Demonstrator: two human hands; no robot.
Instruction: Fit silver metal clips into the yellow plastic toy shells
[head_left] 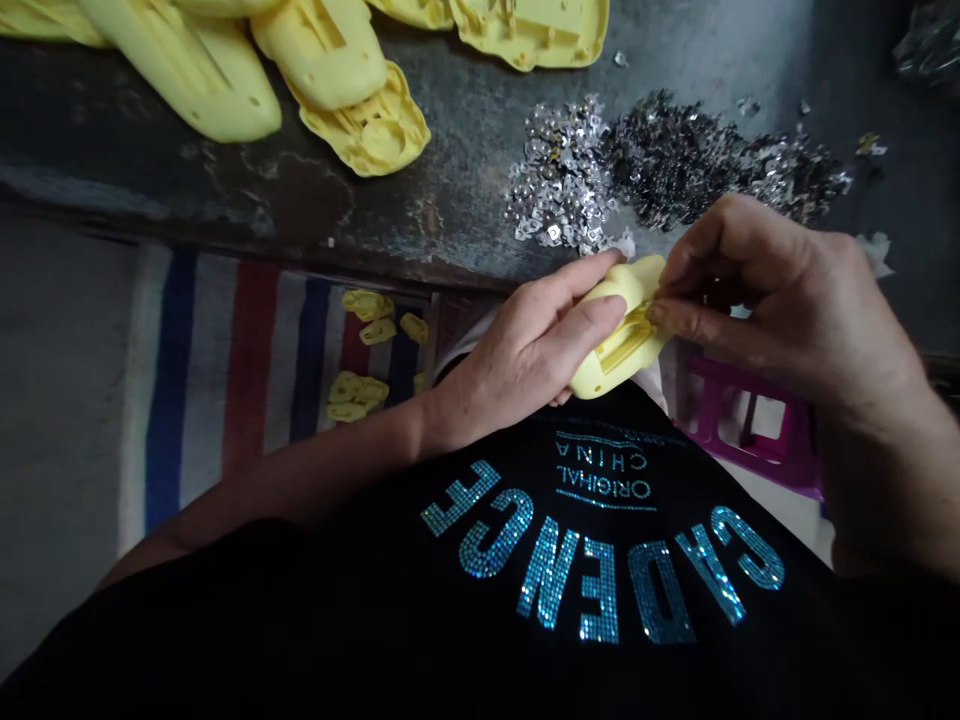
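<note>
My left hand [532,340] is wrapped round a yellow plastic shell [619,355], its thumb lying across the upper face. A long slot runs along that face, and a small hole shows near the lower end. My right hand [750,290] is closed in a pinch at the shell's right side, thumb and fingertips against the slot. Whatever lies between those fingertips is hidden. Just beyond both hands, on the worktable, are a pile of shiny small metal pieces [559,170] and a pile of darker metal pieces [675,155].
More yellow shells [330,60] lie at the back left of the dark worktable [465,210]. Below its edge, several yellow parts [358,395] rest on a striped sheet [247,370]. A purple plastic stool [750,430] stands under my right forearm. Clear plastic [930,45] sits at the far right.
</note>
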